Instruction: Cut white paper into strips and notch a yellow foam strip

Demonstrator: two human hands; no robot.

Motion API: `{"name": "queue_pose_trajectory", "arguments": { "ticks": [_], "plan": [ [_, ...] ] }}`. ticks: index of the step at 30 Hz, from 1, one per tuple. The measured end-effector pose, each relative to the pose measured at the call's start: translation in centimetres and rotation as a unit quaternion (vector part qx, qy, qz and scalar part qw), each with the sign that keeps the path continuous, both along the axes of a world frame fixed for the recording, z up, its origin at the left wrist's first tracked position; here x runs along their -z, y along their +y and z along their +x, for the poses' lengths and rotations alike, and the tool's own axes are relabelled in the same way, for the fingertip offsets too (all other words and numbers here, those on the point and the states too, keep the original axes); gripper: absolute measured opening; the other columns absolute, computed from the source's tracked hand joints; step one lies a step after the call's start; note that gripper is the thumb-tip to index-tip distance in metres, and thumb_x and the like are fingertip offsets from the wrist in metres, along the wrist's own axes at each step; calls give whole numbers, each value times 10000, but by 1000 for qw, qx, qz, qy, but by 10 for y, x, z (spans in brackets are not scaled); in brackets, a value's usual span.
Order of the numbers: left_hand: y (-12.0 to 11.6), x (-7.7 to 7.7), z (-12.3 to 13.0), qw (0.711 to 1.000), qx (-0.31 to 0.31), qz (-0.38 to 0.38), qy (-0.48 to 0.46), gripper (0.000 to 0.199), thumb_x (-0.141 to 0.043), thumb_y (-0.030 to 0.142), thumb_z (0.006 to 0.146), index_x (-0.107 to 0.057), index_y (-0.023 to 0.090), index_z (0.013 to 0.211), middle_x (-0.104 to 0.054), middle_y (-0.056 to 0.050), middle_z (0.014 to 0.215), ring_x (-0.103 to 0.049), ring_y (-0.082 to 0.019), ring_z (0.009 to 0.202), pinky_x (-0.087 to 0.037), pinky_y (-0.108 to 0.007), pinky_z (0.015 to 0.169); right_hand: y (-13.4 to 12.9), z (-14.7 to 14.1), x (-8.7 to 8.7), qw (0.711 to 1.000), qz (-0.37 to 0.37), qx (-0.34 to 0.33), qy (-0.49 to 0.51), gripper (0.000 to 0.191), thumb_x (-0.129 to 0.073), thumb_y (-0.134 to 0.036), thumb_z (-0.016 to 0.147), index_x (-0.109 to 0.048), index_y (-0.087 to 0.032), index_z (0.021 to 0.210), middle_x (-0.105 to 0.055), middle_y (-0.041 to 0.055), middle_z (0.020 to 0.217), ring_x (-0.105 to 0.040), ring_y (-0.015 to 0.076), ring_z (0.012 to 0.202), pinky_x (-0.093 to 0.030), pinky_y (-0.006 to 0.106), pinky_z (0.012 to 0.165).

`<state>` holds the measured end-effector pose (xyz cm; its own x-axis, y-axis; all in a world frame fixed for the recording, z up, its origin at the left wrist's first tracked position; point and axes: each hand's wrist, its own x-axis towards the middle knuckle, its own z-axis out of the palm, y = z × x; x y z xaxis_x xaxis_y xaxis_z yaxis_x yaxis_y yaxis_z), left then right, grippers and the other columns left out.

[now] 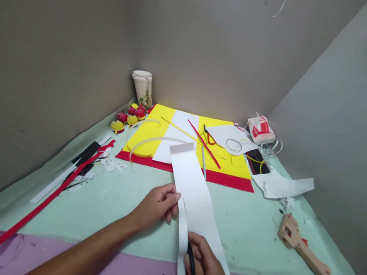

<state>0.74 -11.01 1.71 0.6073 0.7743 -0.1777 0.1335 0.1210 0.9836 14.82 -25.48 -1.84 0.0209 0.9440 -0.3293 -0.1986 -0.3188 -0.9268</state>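
Note:
A long white paper sheet (pixel 195 182) runs from the middle of the table toward me, its far end folded up. My left hand (pixel 162 202) pinches the sheet's left edge between thumb and fingers. Closer to me, my right hand (pixel 205 265) grips scissors by their black handle (pixel 192 266). The blades lie at a cut that parts a narrow strip (pixel 182 241) from the left side of the sheet. Part of the scissors is hidden by the paper and my fingers.
Yellow, white and red sheets (pixel 232 166) lie ahead, with thin strips and orange-handled scissors (pixel 211 139). Red and yellow balls (pixel 132 121) and a white cup (pixel 142 86) stand back left. A long red strip (pixel 51 196) lies left; a beige glue gun (pixel 304 248) lies right, its cord trailing.

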Motion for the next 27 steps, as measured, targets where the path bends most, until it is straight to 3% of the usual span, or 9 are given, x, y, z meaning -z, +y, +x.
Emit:
{"name": "queue_pose_trajectory", "arguments": {
  "ticks": [10, 19, 27],
  "plan": [
    [11, -1, 8, 998, -44, 25, -47, 236, -509, 353, 890, -455, 185, 734, -523, 49, 546, -465, -85, 427, -338, -201, 429, 15, -16, -32, 1000, 0, 27, 3, 563, -585, -671, 793, -545, -177, 1060, -449, -83, 553, -365, 66, 409, -299, 191, 408],
    [16, 2, 1, 994, -73, 29, -79, 235, -475, 372, 899, -489, 188, 754, -516, 51, 535, -470, -92, 450, -352, -211, 473, 26, -20, -24, 999, 43, 4, 0, 384, -572, -530, 882, -532, -201, 1077, -414, -80, 608, -374, 69, 452, -307, 195, 439],
    [10, 5, 5, 993, -75, 11, -87, 232, -474, 390, 890, -528, 189, 787, -500, 46, 519, -453, -104, 469, -356, -220, 494, 17, -9, -9, 991, 95, -22, -92, 355, -505, -468, 926, -508, -203, 1162, -445, -53, 639, -401, 102, 502, -308, 228, 487]
  ]
}}
